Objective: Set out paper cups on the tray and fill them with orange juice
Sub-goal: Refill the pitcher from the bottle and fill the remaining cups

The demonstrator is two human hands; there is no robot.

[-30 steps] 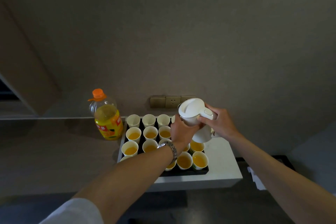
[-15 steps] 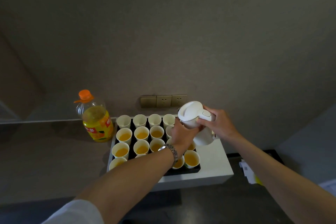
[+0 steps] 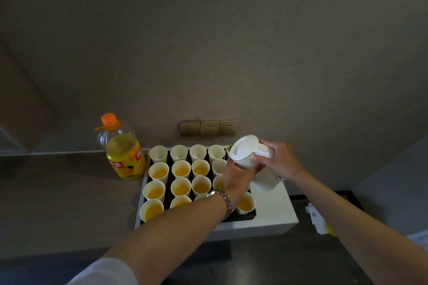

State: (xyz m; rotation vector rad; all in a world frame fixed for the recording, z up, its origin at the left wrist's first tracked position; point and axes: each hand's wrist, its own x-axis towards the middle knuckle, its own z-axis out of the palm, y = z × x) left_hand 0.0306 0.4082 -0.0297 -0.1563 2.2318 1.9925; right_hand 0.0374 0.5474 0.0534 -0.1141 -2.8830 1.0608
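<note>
Up over the tray, both hands held a white jug, tilted with its lid toward the cups. The right hand was curled round the handle side, thumb near the button on the lid. The left hand cupped the jug from beneath, fingers wrapped on its body; a metal watch sat on that wrist. The cups stood in rows on the black tray, which rested on a white board on the bench. Most cups held orange juice; the back row looked empty, though the dim light made that hard to judge. A juice bottle with an orange cap stood upright just left of the tray, about half full. Wall sockets sat behind the cups
</note>
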